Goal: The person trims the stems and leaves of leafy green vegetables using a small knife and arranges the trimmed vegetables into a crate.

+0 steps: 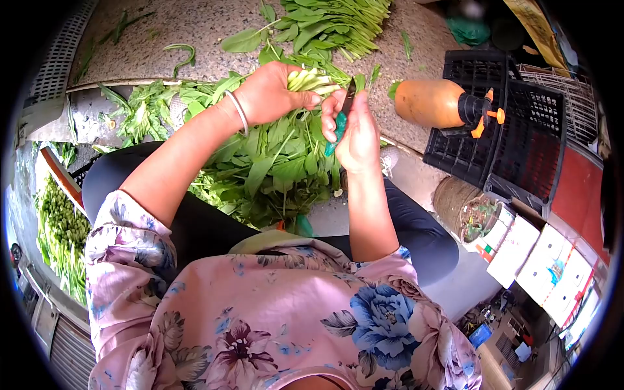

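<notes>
My left hand (273, 94) is closed round a small bunch of leafy greens (309, 80), with the pale stem ends pointing right. Close beside those stem ends, my right hand (354, 130) grips a small knife (350, 96) whose handle is wrapped in green; the dark blade points up and away from me. The two hands nearly touch at the fingertips. Below them hangs a large heap of loose leafy greens (279, 162) between my knees. On the speckled stone surface (214, 26) beyond, a pile of greens (335, 26) lies with its stems to the right.
An orange spray bottle (426, 103) lies on its side at the right. Black plastic crates (530, 130) stand beyond it. At far left, a container holds more bunched greens (62, 227). Cardboard boxes (543, 253) are at the lower right.
</notes>
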### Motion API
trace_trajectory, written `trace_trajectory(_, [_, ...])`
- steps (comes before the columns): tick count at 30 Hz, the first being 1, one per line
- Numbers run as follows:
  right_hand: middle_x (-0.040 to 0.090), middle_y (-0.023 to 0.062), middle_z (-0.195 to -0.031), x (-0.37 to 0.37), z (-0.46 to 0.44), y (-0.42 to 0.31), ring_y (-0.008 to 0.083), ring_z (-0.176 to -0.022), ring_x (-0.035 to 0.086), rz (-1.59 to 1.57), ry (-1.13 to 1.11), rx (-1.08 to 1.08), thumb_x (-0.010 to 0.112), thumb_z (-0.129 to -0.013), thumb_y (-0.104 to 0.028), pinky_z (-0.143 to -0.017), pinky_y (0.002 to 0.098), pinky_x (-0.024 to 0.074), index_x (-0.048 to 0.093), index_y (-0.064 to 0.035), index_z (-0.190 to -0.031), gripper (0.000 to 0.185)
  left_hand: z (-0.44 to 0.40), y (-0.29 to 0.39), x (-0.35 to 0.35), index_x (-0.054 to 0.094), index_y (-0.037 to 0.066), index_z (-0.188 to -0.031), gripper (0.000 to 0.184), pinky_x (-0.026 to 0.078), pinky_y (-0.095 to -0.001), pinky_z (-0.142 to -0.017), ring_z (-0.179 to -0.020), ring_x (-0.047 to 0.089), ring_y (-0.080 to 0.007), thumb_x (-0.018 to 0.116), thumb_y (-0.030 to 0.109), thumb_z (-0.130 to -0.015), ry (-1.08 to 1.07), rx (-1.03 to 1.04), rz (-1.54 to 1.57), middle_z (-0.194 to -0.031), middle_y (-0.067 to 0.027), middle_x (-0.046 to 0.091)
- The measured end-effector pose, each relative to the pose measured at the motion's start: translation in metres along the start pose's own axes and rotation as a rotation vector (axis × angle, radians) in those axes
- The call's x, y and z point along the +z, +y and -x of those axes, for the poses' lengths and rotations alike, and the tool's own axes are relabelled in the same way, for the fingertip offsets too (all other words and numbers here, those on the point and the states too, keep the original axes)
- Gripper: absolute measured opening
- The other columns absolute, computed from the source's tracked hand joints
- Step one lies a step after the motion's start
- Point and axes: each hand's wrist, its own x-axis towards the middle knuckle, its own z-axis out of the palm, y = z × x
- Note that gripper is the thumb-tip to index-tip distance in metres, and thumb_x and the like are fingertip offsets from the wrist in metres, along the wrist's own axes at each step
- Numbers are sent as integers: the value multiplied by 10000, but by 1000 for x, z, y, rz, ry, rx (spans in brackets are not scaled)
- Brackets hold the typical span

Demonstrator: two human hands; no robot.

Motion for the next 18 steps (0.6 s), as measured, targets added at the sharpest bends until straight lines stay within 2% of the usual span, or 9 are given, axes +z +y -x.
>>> trace_trajectory(2, [490,47,-757,3,2,2,95,-589,440,173,-11,-7,420,-916,-357,-470,196,350,469,-23,-850,344,0,-1,-1,612,8,-992,229,464,-219,-678,-709,551,-60,641,117,-793,-36,38,38,-788,-27,645])
trace_trajectory(7, [442,6,-677,-1,-1,11,75,-552,407,193,28,20,452,-914,-287,-450,189,314,488,-49,-810,262,1,1,-7,610,1,-983,215,459,-220,-688,-706,565,-77,630,116,-802,-85,-41,-9,-777,-34,639])
trace_trajectory(9, [416,-45,-628,-14,-3,22,33,-498,365,112,41,86,501,-895,-260,-403,161,265,518,-46,-1146,330,3,-5,-9,610,2,-980,211,455,-222,-681,-699,559,-77,626,120,-805,-86,-59,-24,-765,-31,633])
trace_trajectory(10, [416,-45,-628,-24,-8,29,33,-498,365,112,40,87,501,-895,-260,-403,161,265,518,-46,-1146,330,3,-8,-10,611,3,-978,207,450,-224,-674,-693,553,-76,623,123,-809,-85,-74,-40,-753,-28,627])
trace_trajectory(12, [416,-57,-595,-50,-20,44,23,-444,341,441,327,231,532,-876,-281,-356,165,235,562,-61,-1075,299,1,-15,-11,613,4,-951,187,447,-228,-664,-683,548,-78,619,130,-813,-35,-58,-4,-746,-26,625])
trace_trajectory(13, [418,-58,-560,-57,-29,44,21,-398,323,451,487,194,573,-845,-297,-325,170,222,597,-51,-981,282,-1,-16,-12,615,6,-925,170,444,-233,-654,-673,544,-80,614,138,-818,15,-41,32,-738,-24,622])
trace_trajectory(15, [453,-31,-591,-72,-51,33,34,-415,351,659,789,256,562,-840,-349,-336,181,283,577,-48,-893,305,-2,-15,-18,618,17,-914,160,447,-243,-643,-654,551,-84,621,134,-805,68,-76,-57,-726,-27,630])
trace_trajectory(17, [526,17,-637,-123,-87,49,65,-422,402,527,843,48,671,-769,-302,-336,202,287,549,-30,-767,298,-6,-25,-23,604,19,-923,223,460,-290,-634,-625,587,-151,638,189,-783,149,-101,-215,-697,-71,632])
trace_trajectory(18, [526,17,-637,-129,-100,49,65,-422,402,524,841,47,671,-769,-302,-336,202,287,549,-30,-767,298,-9,-30,-24,604,19,-923,223,460,-290,-634,-625,587,-151,638,189,-783,150,-100,-218,-697,-71,632])
